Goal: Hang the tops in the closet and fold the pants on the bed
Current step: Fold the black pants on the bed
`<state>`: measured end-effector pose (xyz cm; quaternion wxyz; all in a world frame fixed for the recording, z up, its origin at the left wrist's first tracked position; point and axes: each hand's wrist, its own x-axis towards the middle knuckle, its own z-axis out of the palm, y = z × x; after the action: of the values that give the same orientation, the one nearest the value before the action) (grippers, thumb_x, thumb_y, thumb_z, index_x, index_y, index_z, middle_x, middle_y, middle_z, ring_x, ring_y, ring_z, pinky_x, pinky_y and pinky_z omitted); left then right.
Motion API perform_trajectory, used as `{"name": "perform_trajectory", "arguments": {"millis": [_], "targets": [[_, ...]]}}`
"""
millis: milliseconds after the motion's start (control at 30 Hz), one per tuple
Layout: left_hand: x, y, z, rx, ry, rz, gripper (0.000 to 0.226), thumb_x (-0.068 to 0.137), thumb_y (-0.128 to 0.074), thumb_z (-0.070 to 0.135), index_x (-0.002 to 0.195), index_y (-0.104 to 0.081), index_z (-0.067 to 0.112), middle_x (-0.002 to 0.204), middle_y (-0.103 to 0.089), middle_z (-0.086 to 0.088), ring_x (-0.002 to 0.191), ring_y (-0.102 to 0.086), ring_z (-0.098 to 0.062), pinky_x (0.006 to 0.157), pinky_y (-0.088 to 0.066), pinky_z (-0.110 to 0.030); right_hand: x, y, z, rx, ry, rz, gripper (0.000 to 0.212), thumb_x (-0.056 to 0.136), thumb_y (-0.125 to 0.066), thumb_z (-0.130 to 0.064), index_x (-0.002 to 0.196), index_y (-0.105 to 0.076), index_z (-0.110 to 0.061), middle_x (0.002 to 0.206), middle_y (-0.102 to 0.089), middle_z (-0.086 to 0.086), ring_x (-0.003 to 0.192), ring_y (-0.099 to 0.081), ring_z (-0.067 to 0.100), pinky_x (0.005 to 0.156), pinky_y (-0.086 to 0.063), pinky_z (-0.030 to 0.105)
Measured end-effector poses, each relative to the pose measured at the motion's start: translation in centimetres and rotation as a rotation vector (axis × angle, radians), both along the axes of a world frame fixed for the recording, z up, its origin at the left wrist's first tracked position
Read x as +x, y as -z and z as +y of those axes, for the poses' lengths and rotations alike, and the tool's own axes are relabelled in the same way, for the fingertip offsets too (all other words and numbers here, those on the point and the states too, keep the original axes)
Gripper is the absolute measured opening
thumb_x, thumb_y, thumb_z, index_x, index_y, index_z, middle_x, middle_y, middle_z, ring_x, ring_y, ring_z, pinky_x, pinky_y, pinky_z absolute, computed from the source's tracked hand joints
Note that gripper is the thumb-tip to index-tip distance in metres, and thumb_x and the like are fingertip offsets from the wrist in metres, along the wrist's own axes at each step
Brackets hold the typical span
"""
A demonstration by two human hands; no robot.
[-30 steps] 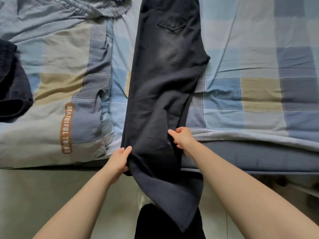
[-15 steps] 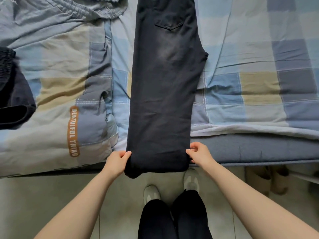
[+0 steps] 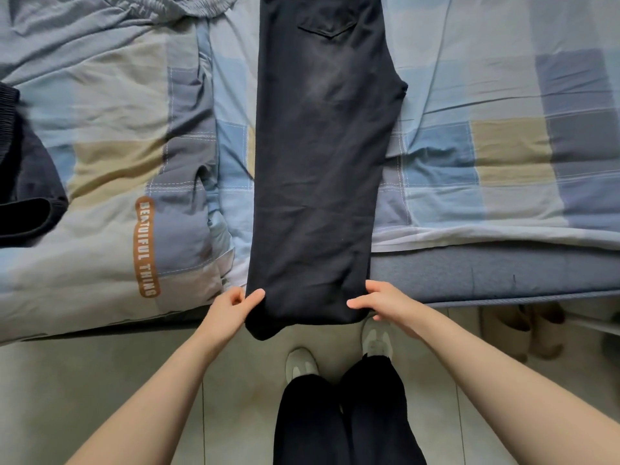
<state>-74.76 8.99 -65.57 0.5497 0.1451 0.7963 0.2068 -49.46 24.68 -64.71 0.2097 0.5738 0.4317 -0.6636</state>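
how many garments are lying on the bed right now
3. The black pants lie down the middle, both hands at the hem; a grey garment with an elastic waistband at top left; a dark garment at the left edge. More may lie out of frame.

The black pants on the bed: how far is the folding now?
Done: the black pants lie lengthwise, legs stacked. In hand: the left hand and right hand pinch the near end at the bed edge. Left: folding them shorter, plus the grey garment.

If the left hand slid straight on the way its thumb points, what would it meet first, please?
Likely the right hand, across the near fold of the black cotton trousers that the left hand pinches; depth is unclear.
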Motion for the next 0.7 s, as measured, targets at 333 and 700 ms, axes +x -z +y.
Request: {"name": "perform_trajectory", "arguments": {"millis": [333,700], "targets": [[3.5,-4.3,2.1,0.103,-0.005,-0.644,0.065,0.069,-0.083,0.032,0.129,-0.059,0.021,0.126,-0.067,0.005,0.118,-0.062,-0.013,0.102,-0.044,-0.035,4.9,-6.0,1.5,0.009,0.309,0.292,0.043,0.071,-0.072,-0.027,0.11,-0.068,-0.01,0.11,-0.072,0.004,0.103,-0.068,0.019,0.091,-0.05,0.031],[7.9,-1.3,-4.6,-0.163,0.168,-0.379,0.029,0.094,-0.06,0.008,0.123,-0.055,0.005,0.113,-0.069,-0.004,0.094,-0.066,-0.015,0.081,-0.055,-0.032,9.5,-4.3,-6.7,-0.12,0.084,0.1,0.029,0.085,-0.065,-0.01,0.113,-0.066,-0.019,0.108,-0.072,-0.009,0.091,-0.067,0.002,0.071,-0.045,0.011]]}}
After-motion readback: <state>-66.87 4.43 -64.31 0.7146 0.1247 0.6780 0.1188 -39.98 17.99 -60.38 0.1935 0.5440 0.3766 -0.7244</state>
